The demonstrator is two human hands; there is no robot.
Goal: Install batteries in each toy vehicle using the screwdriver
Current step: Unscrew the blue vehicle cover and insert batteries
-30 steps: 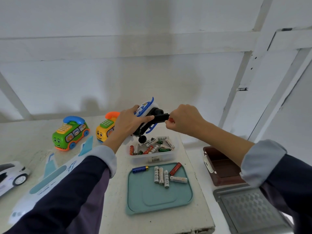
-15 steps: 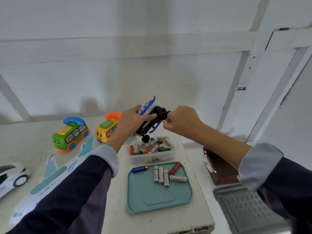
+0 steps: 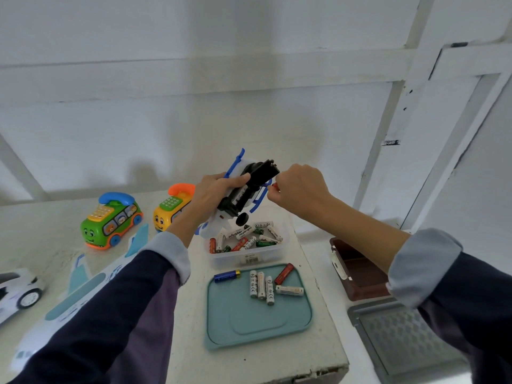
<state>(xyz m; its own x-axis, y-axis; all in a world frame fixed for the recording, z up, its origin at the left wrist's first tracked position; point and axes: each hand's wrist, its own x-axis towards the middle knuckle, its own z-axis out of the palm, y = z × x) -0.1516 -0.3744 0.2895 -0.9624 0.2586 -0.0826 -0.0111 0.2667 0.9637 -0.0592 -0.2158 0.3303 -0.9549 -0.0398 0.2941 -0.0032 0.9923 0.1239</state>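
Observation:
My left hand [image 3: 214, 191] grips a white and blue toy vehicle [image 3: 243, 189], held up above the table with its black underside turned toward me. My right hand [image 3: 300, 187] is curled round a small red-handled screwdriver [image 3: 275, 186] at the toy's right edge; most of the tool is hidden in the fist. Below the toy stands a clear tub of batteries [image 3: 246, 239]. Several loose batteries [image 3: 261, 284] lie on a teal tray [image 3: 257, 320].
A green phone bus [image 3: 110, 220] and a yellow phone bus [image 3: 170, 206] stand at the back left. A white and teal toy plane [image 3: 80, 286] and a white car [image 3: 16, 289] lie left. A brown case [image 3: 357, 270] and grey mat [image 3: 401, 333] sit right of the table [image 3: 249, 364].
Both hands have lifted the toy slightly higher and tilted it more upright. The right hand stays at the toy's right edge with the screwdriver.

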